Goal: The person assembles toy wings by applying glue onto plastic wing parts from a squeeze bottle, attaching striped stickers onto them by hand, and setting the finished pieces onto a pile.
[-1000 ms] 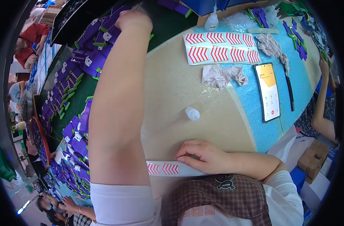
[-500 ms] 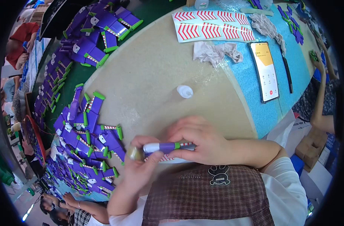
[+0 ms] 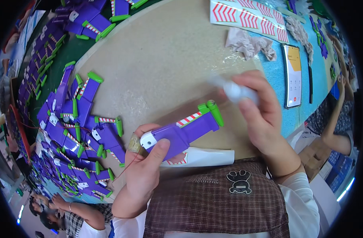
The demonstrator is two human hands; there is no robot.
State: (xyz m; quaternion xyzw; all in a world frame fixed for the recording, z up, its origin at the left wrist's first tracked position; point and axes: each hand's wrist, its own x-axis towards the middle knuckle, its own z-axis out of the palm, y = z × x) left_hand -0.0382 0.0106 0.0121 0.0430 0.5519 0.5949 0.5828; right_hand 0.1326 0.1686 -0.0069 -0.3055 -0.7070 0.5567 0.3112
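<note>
My left hand (image 3: 145, 170) grips a purple plastic toy wing part (image 3: 176, 139) by its white end, thumb on top. A band of tan tape is wrapped round one finger. The part has a green tip and a red-and-white striped sticker along its upper edge. In my right hand (image 3: 265, 109) is a small white squeeze bottle (image 3: 238, 92), held between thumb and fingers above the wing's green tip. The bottle's nozzle is smeared by motion, pointing up and left. Between the wing and my apron lies a white sticker sheet (image 3: 209, 157), partly hidden by the wing.
Many similar purple-and-green wing parts (image 3: 84, 107) are heaped on the left. Across the table lie a red-striped sticker sheet (image 3: 249, 18), crumpled cloth (image 3: 249, 43), a lit phone (image 3: 292, 75) and a black pen (image 3: 311, 85). Other people sit at the right and lower left.
My right hand has left the wing part and now holds the white bottle that stood on the table. The wing has turned, its broad side now showing. The whole view has shifted.
</note>
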